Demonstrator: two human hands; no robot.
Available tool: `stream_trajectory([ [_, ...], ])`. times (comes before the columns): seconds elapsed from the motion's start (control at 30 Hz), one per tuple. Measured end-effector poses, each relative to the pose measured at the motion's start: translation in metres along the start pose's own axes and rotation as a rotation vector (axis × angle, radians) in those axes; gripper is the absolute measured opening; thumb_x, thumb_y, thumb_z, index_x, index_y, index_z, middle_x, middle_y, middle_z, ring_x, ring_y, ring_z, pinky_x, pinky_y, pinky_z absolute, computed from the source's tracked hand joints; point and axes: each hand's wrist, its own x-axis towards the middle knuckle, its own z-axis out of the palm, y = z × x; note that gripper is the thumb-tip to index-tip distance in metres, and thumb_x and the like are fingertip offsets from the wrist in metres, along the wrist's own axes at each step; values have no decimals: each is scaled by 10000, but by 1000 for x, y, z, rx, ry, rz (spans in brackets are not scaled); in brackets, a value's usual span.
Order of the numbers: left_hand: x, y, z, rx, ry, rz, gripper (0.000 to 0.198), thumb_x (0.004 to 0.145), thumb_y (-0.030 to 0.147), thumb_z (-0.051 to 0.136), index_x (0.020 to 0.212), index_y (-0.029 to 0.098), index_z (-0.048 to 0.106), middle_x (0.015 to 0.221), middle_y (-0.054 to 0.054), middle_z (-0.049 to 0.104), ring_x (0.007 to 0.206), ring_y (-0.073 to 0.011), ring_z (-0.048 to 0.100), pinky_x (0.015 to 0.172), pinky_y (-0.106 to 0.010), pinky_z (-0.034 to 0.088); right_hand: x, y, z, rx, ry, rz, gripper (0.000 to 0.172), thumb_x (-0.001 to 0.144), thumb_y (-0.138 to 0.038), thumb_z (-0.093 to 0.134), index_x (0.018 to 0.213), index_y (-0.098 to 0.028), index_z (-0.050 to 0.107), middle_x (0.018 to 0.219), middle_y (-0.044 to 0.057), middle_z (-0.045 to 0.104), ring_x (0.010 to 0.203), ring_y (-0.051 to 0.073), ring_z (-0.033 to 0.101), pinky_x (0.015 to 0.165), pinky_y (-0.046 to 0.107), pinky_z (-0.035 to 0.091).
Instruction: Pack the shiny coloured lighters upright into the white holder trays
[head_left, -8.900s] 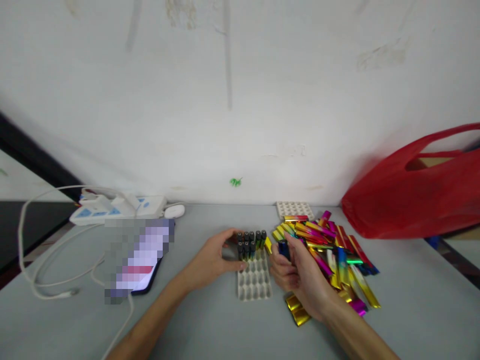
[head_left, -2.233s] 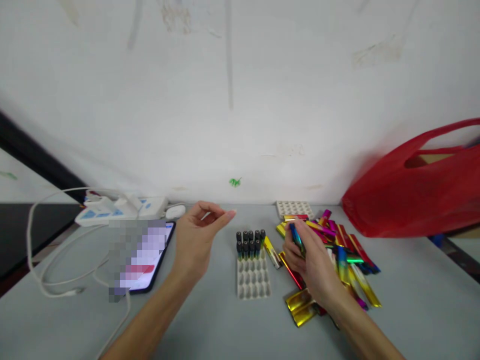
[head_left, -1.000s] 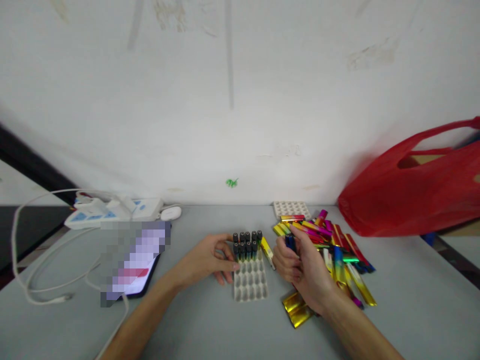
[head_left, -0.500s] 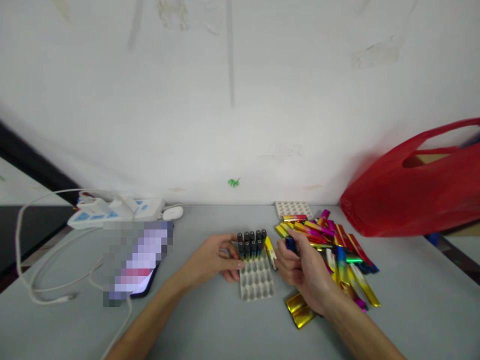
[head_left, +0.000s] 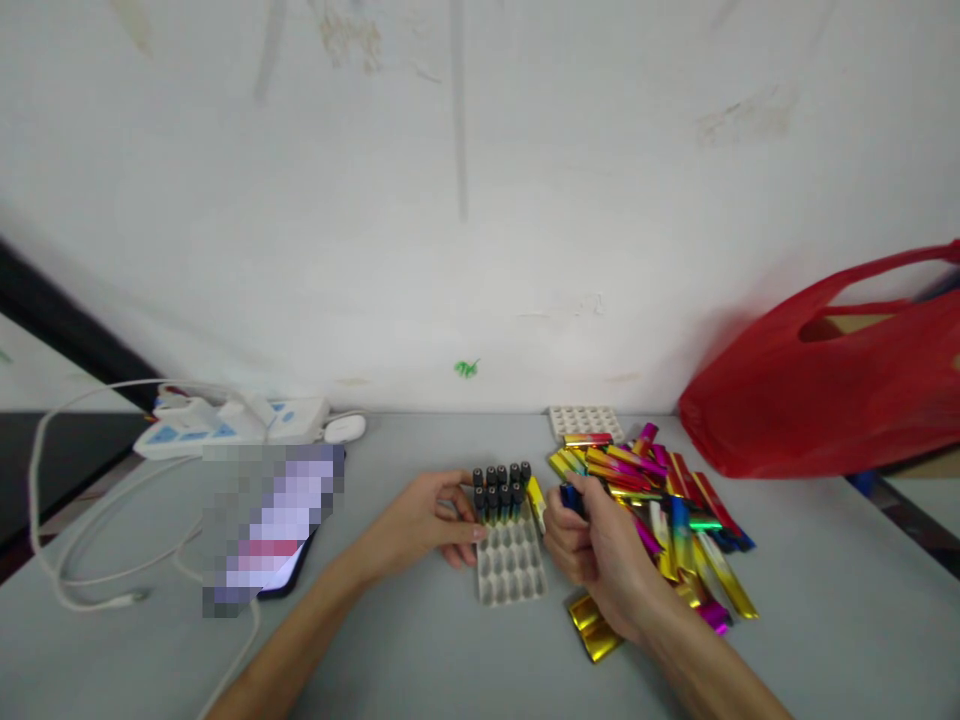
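Observation:
A light grey moulded tray with rows of cups lies flat on the table. Several slim black-capped tubes stand upright in two rows at its far end, and its nearer cups are bare. My left hand steadies the tray's left edge, thumb and fingertips closed against it. To the right of the tray, my right hand is closed in a fist around a small dark blue-ended tube; its lower part is hidden by my fingers. A yellow tube lies between the tray and that hand.
Shiny multicoloured metallic tubes are heaped at right, with gold ones nearer me. Behind them sit a second pale tray and a red bag. At left are a phone, white cables and a power strip.
My right hand, holding the dark blue-ended tube, has shifted slightly left toward the tray. My left hand stays at the tray's edge.

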Motion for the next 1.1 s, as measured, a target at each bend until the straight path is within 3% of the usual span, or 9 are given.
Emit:
stream_trajectory([
  [0.47, 2, -3, -3, 1, -26, -7, 680, 691, 443, 1027, 1207, 141, 703, 886, -6, 751, 669, -223, 794, 592, -303, 671, -2, -2, 1, -1, 28, 16, 646, 786, -724, 762, 602, -261, 351, 556, -125, 170, 481, 67, 89, 433, 247, 47],
  [0.87, 2, -6, -5, -10, -34, -11, 729, 706, 452, 1028, 1282, 150, 698, 883, -13, 768, 667, -214, 791, 606, -302, 675, -1, -2, -1, 45, -51, 80, 690, 783, -741, 785, 597, -255, 333, 543, -134, 156, 482, 58, 56, 419, 224, 28],
  [1.1, 2, -6, -5, -13, -46, -4, 724, 719, 456, 1020, 1292, 154, 694, 857, -7, 767, 671, -216, 793, 613, -304, 679, -2, -1, 0, 36, -45, 73, 609, 811, -677, 732, 606, -259, 339, 553, -133, 159, 485, 62, 66, 420, 226, 36],
])
